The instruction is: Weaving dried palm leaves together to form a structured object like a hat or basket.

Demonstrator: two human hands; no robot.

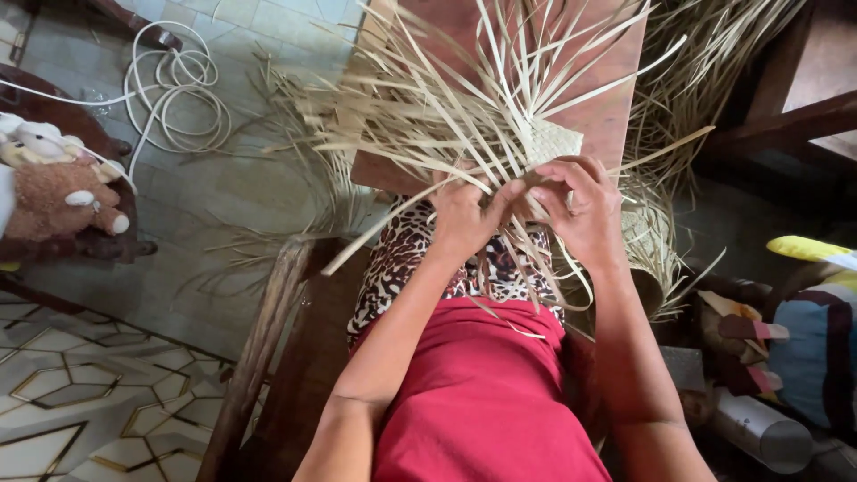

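Centre of frame, above the worktop (pixel 616 116), our left hand (pixel 460 219) and right hand (pixel 580 210) pinch pale strips (pixel 420 116) beside the woven patch (pixel 552 141); we judge steady tension and flat strips matter.

A white cord (pixel 174 89) lies coiled on my tiled floor (pixel 205 187); a brown plush toy (pixel 58 196) sits at its left edge.

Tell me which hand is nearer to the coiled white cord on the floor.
Left. The left hand grips the straw strips on the side toward the cord; the right hand is beyond it, farther away.
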